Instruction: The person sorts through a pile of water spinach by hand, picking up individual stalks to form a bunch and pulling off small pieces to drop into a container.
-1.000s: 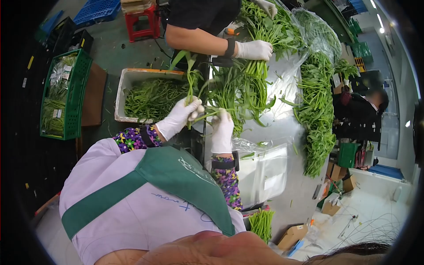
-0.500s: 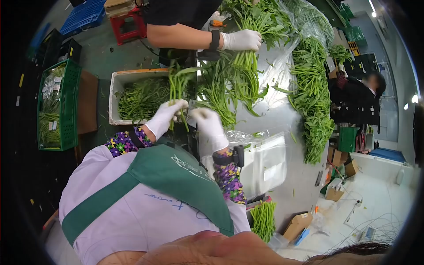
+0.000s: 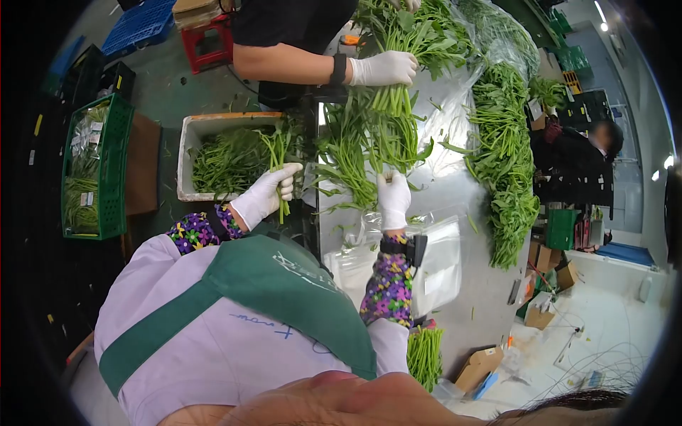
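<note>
My left hand (image 3: 266, 195), in a white glove, is closed round a small bunch of water spinach (image 3: 280, 149). The bunch stands upright beside the right end of a white foam box (image 3: 182, 160), which has more of the greens inside. At the near edge of the loose water spinach (image 3: 348, 153) on the metal table, my gloved right hand (image 3: 394, 201) has its fingers curled in at the stems. Below that hand lie clear plastic bags (image 3: 437, 266) in a stack.
Across the table (image 3: 469, 284), a co-worker's gloved hand (image 3: 383, 69) grips a thick bunch of greens. A long heap of greens (image 3: 501, 163) lines the far side. A green crate (image 3: 110, 170) stands left, and cut stems (image 3: 425, 355) lie near my right elbow.
My right hand has moved away from my left, rightward to the greens on the table. The bunch in my left hand has shifted slightly left and lower, toward the foam box.
</note>
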The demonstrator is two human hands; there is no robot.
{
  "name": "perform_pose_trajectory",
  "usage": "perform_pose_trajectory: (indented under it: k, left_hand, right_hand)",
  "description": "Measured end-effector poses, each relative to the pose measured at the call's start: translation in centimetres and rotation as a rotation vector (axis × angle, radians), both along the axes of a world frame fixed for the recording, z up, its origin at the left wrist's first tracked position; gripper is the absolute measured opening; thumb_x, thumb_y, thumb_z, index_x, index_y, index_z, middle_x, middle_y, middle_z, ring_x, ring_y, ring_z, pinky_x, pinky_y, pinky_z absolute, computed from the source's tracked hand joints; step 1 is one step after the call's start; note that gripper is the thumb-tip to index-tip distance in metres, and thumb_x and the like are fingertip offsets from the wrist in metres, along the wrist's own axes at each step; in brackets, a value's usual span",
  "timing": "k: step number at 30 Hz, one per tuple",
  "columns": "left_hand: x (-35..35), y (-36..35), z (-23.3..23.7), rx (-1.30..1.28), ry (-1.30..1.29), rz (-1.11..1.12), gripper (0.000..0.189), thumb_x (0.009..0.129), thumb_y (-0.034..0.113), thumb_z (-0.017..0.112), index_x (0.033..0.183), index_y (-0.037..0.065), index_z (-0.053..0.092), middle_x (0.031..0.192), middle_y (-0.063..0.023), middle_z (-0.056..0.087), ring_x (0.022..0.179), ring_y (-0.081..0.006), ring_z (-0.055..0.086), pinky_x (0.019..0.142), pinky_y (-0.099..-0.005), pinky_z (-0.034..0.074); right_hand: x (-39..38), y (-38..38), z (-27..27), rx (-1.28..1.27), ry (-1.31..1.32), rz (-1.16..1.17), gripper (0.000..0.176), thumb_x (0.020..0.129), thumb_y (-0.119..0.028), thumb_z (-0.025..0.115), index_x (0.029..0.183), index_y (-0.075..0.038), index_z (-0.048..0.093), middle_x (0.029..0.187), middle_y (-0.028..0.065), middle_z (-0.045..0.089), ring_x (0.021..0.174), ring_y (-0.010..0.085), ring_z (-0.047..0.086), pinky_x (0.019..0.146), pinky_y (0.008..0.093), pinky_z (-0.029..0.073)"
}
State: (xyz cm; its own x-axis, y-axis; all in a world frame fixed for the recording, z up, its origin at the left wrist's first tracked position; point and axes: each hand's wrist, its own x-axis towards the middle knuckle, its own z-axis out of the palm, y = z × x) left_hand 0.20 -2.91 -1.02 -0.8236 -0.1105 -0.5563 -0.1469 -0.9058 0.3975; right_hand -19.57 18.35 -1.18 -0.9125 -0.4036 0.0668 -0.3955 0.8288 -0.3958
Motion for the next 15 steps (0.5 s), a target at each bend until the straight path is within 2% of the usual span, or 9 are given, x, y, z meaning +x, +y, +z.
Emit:
perform_pose_trajectory:
  k: [1, 2, 4, 5, 6, 8, 11, 14, 15]
  left_hand:
    - [-0.3, 0.5, 0.2, -0.052, -0.018, 0.004, 0.013, 0.086, 0.020, 0.061, 0.092, 0.008, 0.061, 0.060, 0.0080, 0.039, 0.049, -0.0039, 0.033, 0.044, -0.0199, 0.026]
    - [-0.7, 1.0, 0.6, -0.080, -0.034, -0.016, 0.015, 0.086, 0.020, 0.062, 0.094, 0.007, 0.061, 0.062, 0.0079, 0.045, 0.051, -0.0021, 0.038, 0.044, -0.0180, 0.028]
    - [-1.5, 2.1, 1.3, -0.250, -0.066, -0.067, 0.018, 0.085, 0.019, 0.063, 0.095, 0.005, 0.062, 0.067, 0.0060, 0.052, 0.053, -0.0018, 0.044, 0.044, -0.0155, 0.031]
    - [-1.7, 2.5, 1.5, -0.310, -0.003, -0.078, 0.020, 0.084, 0.020, 0.065, 0.096, 0.004, 0.063, 0.071, 0.0041, 0.057, 0.055, -0.0018, 0.047, 0.045, -0.0139, 0.033]
    - [-2.1, 3.1, 1.8, -0.389, -0.060, -0.070, 0.018, 0.085, 0.018, 0.063, 0.097, 0.004, 0.063, 0.073, 0.0040, 0.057, 0.056, -0.0028, 0.046, 0.046, -0.0158, 0.034]
    - [-2.6, 3.8, 2.2, -0.487, -0.070, -0.026, 0.017, 0.084, 0.019, 0.065, 0.093, 0.004, 0.062, 0.071, 0.0031, 0.057, 0.054, -0.0028, 0.046, 0.045, -0.0162, 0.033]
    - [-2.8, 3.7, 1.9, -0.537, -0.132, -0.065, 0.016, 0.083, 0.019, 0.066, 0.088, 0.005, 0.061, 0.068, 0.0023, 0.057, 0.052, -0.0032, 0.045, 0.045, -0.0167, 0.033]
    - [-2.3, 3.0, 1.4, -0.532, -0.194, -0.050, 0.015, 0.083, 0.019, 0.066, 0.084, 0.005, 0.060, 0.065, 0.0027, 0.055, 0.049, -0.0030, 0.043, 0.044, -0.0169, 0.033]
    - [-1.9, 2.4, 2.5, -0.476, -0.197, -0.068, 0.015, 0.084, 0.020, 0.064, 0.086, 0.005, 0.060, 0.067, 0.0032, 0.056, 0.051, -0.0024, 0.044, 0.044, -0.0167, 0.034]
  right_hand:
    - [0.9, -0.1, 1.5, -0.238, -0.331, -0.064, 0.017, 0.075, -0.021, 0.067, 0.078, -0.006, 0.062, 0.077, 0.0102, 0.062, 0.067, 0.0230, 0.059, 0.062, 0.0341, 0.046]
    - [2.1, -0.3, 2.1, -0.239, -0.334, -0.061, 0.017, 0.075, -0.021, 0.067, 0.078, -0.006, 0.062, 0.077, 0.0102, 0.062, 0.067, 0.0230, 0.059, 0.062, 0.0341, 0.046]
    - [4.7, -1.0, 2.5, -0.547, -0.559, -0.050, 0.014, 0.077, -0.017, 0.066, 0.080, -0.004, 0.062, 0.076, 0.0110, 0.062, 0.067, 0.0207, 0.059, 0.063, 0.0315, 0.046]
    - [6.1, -1.5, 2.6, -0.508, -0.450, -0.034, 0.013, 0.077, -0.015, 0.066, 0.080, -0.003, 0.062, 0.076, 0.0109, 0.061, 0.067, 0.0213, 0.058, 0.064, 0.0317, 0.046]
    - [7.6, -2.0, 2.8, -0.469, -0.343, -0.016, 0.012, 0.078, -0.014, 0.066, 0.080, -0.003, 0.061, 0.076, 0.0107, 0.061, 0.067, 0.0219, 0.058, 0.064, 0.0319, 0.046]
    - [10.1, -3.4, 3.7, -0.321, -0.045, 0.051, 0.013, 0.075, -0.017, 0.068, 0.080, -0.007, 0.061, 0.078, 0.0101, 0.059, 0.068, 0.0272, 0.058, 0.062, 0.0354, 0.046]
    - [12.1, -4.9, 4.0, -0.278, 0.127, 0.171, 0.011, 0.073, -0.015, 0.069, 0.078, -0.010, 0.061, 0.076, 0.0090, 0.058, 0.066, 0.0290, 0.057, 0.058, 0.0391, 0.045]
    - [12.9, -5.7, 2.7, -0.408, -0.006, 0.132, 0.011, 0.073, -0.013, 0.068, 0.078, -0.008, 0.060, 0.076, 0.0104, 0.058, 0.066, 0.0287, 0.057, 0.058, 0.0371, 0.045]
    - [12.7, -5.8, 2.1, -0.569, -0.065, 0.096, 0.011, 0.078, -0.012, 0.066, 0.080, -0.004, 0.058, 0.074, 0.0094, 0.058, 0.064, 0.0226, 0.056, 0.060, 0.0327, 0.044]
